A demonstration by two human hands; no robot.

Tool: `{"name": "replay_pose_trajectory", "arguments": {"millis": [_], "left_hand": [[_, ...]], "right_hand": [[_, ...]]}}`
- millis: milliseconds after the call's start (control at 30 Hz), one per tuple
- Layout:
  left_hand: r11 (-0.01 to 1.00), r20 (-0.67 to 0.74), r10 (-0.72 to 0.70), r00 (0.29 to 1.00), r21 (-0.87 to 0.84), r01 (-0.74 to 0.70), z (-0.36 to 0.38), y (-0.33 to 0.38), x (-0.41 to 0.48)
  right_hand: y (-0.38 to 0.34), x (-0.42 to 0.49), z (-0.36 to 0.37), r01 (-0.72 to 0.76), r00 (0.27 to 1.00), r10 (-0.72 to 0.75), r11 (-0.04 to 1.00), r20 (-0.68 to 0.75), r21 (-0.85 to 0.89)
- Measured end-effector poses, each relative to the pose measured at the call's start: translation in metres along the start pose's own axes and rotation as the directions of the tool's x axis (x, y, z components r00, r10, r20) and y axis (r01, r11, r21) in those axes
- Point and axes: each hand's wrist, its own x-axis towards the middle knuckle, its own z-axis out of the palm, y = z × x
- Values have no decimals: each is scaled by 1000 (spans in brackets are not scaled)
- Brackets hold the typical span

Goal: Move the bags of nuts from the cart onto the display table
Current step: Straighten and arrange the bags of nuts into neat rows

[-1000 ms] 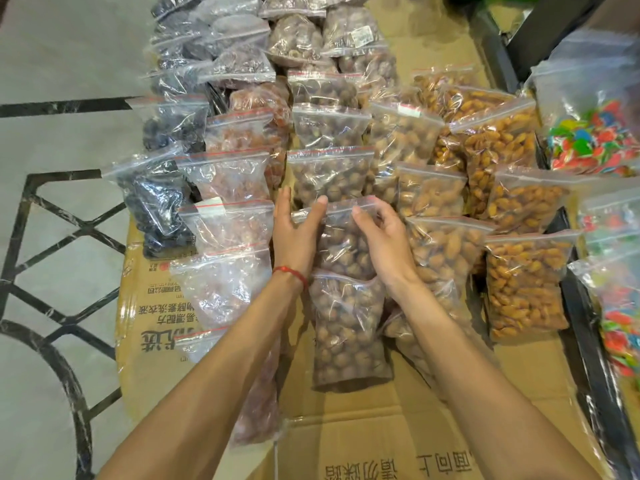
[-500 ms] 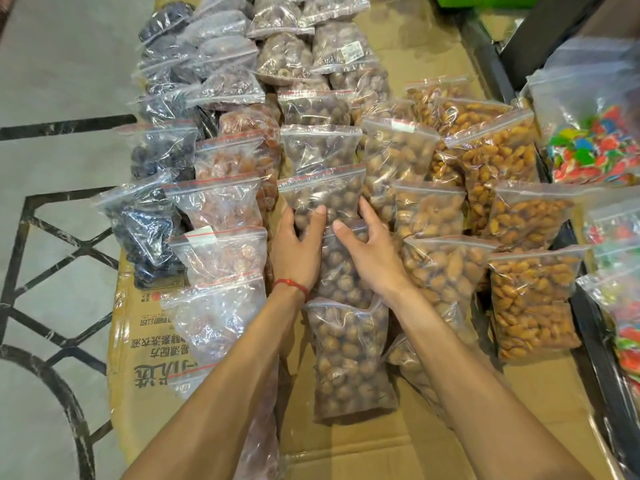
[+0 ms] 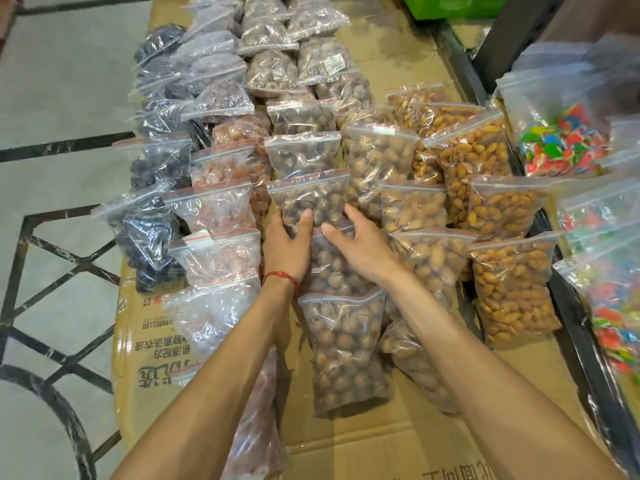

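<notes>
The bag of dark brown nuts lies on the cardboard in the middle row. Its top is tucked under the next nut bag, and its foot is covered by a nearer one. The left hand and right hand clasp it from either side, thumbs laid on the front and fingers running up along the edges. A red string circles the left wrist.

One far bag carries a white printed label, too small to read. Blank white tags sit at the zip of a pecan bag and a pale bag. The cardboard bears black Chinese print, upside down from here. I cannot read it with certainty.

Around the held bag run rows of clear zip bags with red seal lines. Almonds are to the right, pale and reddish goods to the left, and black dried fruit at the far left edge. Right of the cardboard a black rail runs, with bags of bright coloured sweets beyond it. A green box shows at the top. The floor on the left is pale tile with black inlaid lines.
</notes>
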Motion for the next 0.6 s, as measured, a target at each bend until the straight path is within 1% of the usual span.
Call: {"name": "replay_pose_trajectory", "arguments": {"millis": [33,100,133,200,267,333,400,500,600], "left_hand": [[999,-18,33,999,41,-33,-2,2,-4],[980,-48,139,989,148,-130,-7,7,-15],[962,-37,199,979,200,-188,-9,9,-22],[904,26,315,949,297,-309,-13,14,-37],[836,106,403,909,363,-413,-21,19,-51],[733,179,491,852,444,-516,-30,22,-64],[596,257,559,788,536,-598,-41,22,-75],[413,352,563,748,664,-623,-60,22,-93],[209,436,571,696,742,-637,-76,19,-112]], "right_hand": [[-4,-5,-7,21,1000,-21,998,-3,-61],[-10,-18,-16,77,994,-91,979,-67,-187],[-15,-28,-19,109,987,-134,965,-93,-238],[-20,-46,-23,160,974,-205,928,-102,-335],[-23,-66,-27,208,961,-265,881,-80,-426],[-28,-88,-32,258,943,-329,820,-52,-511],[-30,-109,-36,279,924,-380,728,-30,-627],[-29,-137,-44,261,898,-440,583,-29,-769],[-24,-161,-50,272,870,-493,464,9,-843]]}}
